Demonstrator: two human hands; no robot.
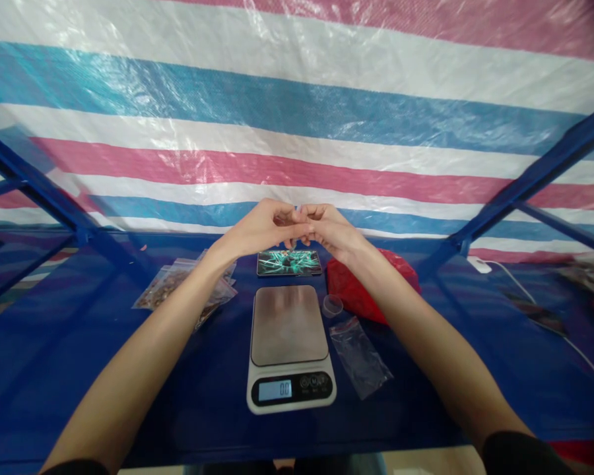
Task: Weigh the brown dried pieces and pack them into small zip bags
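Both hands meet above a phone (290, 262) with a lit green and black screen. My left hand (272, 223) is closed, its thumb and fingers pressed together at the tips. Against it, my right hand (329, 229) is closed too, fingertips touching those of the left. Whatever sits between the fingertips is hidden or too small to name. Nearer to me lies a kitchen scale (290, 324) with a bare steel plate; its display reads 0.0. Right of the scale are a small clear round lid or dish (332, 305) and a flat clear zip bag (360, 357).
Several clear bags with small brown pieces (171, 280) lie left, partly behind my left forearm. A red bag (371, 284) sits under my right forearm. Blue metal struts (519, 178) rise on both sides of the blue shelf (202, 409). A white cable (519, 290) runs at right.
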